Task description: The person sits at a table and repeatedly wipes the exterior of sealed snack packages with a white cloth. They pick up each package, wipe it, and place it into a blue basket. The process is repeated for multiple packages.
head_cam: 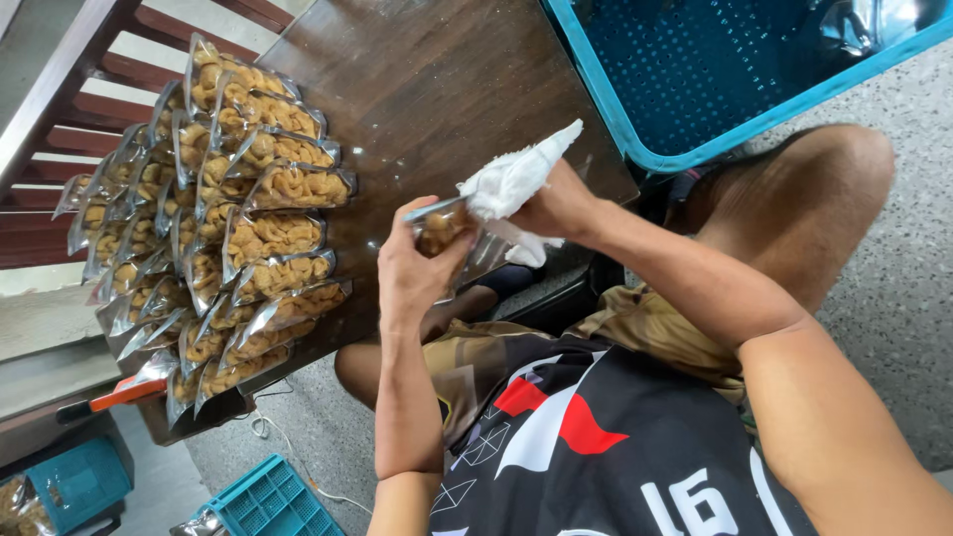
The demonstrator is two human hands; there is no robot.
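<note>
Left hand (415,270): fingers closed around a clear snack pouch (444,226), thumb on the near face, holding it upright over the near edge of the dark wooden table (427,79).
Right hand (558,206): clenched on a white cloth (514,179), which is pressed against the pouch's top edge.
Pouch to grip: the pouch sits between the two hands, its lower half wrapped by the left hand, its sealed top strip jutting out and touching the cloth.
Cloth: one corner sticks up past the right hand over the table; another fold hangs below it.
Filled pouches (223,213): overlapping rows of golden snacks lying on the table, well apart from the held pouch, toward the table's far side.
Blue crate (635,119): beside the table's end, beyond the right hand.
</note>
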